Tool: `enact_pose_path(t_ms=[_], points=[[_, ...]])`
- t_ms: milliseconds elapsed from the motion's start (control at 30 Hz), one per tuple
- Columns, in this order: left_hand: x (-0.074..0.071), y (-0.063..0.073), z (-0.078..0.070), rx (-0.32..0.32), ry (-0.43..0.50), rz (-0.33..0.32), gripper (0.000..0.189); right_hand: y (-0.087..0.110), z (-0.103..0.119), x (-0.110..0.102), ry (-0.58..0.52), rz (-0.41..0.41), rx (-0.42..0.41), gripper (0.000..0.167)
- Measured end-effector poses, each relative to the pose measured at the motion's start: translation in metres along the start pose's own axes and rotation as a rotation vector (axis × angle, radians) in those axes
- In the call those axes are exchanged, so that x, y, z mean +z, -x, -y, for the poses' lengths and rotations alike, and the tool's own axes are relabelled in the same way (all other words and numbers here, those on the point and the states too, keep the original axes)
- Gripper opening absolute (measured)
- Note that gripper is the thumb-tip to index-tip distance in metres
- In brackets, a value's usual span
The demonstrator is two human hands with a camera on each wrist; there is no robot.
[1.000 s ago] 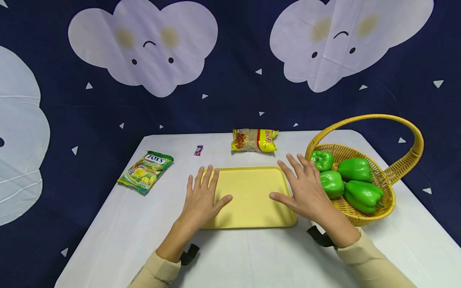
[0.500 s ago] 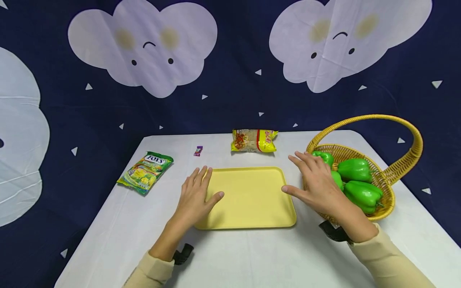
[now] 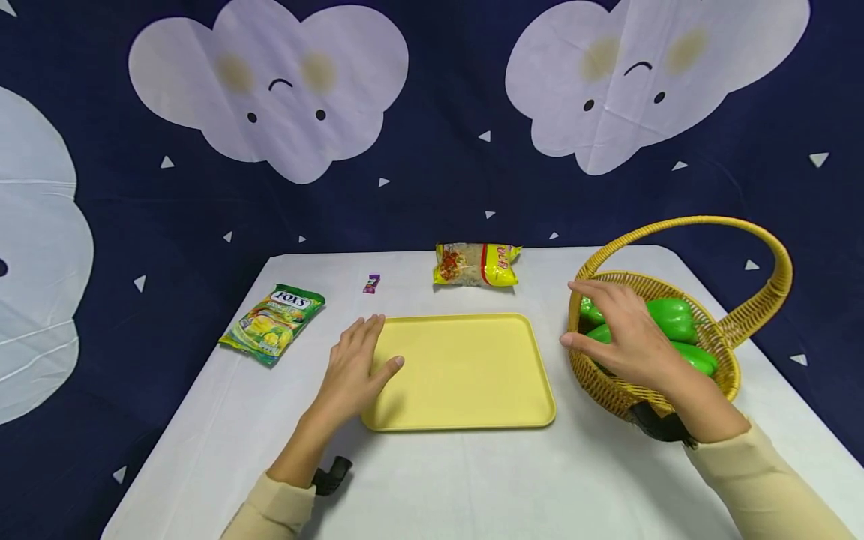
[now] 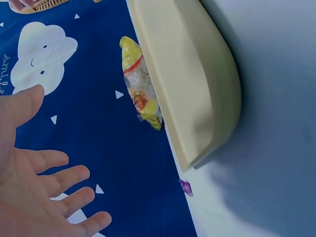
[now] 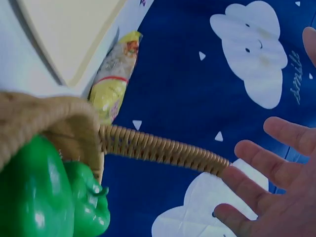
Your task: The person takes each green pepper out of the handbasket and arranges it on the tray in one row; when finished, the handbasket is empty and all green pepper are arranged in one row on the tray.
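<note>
My left hand (image 3: 352, 371), fingers straight and thumb spread, hangs over the left edge of a yellow rectangular tray (image 3: 466, 371). Its palm side (image 4: 44, 182) shows nothing held in the left wrist view. Over the left side of a wicker basket (image 3: 607, 391) with a tall arched handle (image 3: 702, 220) is my right hand (image 3: 628, 337). Those fingers are relaxed and hold nothing. Several green bell peppers (image 3: 671, 319) lie in the basket, partly hidden under that hand. In the right wrist view, a pepper (image 5: 37, 192) is close by, with the fingers apart from it.
A green Fox's candy bag (image 3: 277, 322) lies at the left of the white-covered table (image 3: 432, 480). Farther back are a small purple wrapped candy (image 3: 371, 283) and a yellow-and-clear food packet (image 3: 475, 264). Behind the table hangs a dark blue cloud-print cloth (image 3: 445, 97).
My right hand has moved right, from the tray's right edge to over the basket. My left hand has drifted slightly left, uncovering more of the tray. Nothing was picked up.
</note>
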State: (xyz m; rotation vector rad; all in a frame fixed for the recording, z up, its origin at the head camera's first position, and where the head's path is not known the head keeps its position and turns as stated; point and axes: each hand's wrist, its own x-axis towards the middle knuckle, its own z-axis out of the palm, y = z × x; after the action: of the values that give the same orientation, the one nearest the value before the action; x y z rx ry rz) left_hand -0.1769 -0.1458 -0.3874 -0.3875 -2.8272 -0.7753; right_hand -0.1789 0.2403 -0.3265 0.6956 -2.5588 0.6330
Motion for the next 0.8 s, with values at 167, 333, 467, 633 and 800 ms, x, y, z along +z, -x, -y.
enact_pose_path(t_ms=[167, 333, 467, 633, 800], points=[[-0.002, 0.000, 0.007, 0.008, 0.021, -0.026, 0.070, 0.000, -0.010, -0.007, -0.043, -0.002, -0.005, 0.065], [-0.002, 0.001, 0.014, 0.021, 0.037, -0.046, 0.068, 0.000, -0.018, -0.014, -0.073, 0.021, 0.017, 0.061], [-0.002, 0.000, 0.019, 0.017, 0.045, -0.033, 0.068, 0.001, -0.026, -0.017, -0.085, 0.052, 0.055, 0.059], [-0.002, 0.000, 0.026, 0.028, 0.060, -0.022, 0.067, 0.001, -0.037, -0.019, -0.097, 0.086, 0.097, 0.059], [-0.002, 0.001, 0.031, 0.029, 0.069, -0.021, 0.065, 0.001, -0.046, -0.023, -0.107, 0.141, 0.148, 0.060]])
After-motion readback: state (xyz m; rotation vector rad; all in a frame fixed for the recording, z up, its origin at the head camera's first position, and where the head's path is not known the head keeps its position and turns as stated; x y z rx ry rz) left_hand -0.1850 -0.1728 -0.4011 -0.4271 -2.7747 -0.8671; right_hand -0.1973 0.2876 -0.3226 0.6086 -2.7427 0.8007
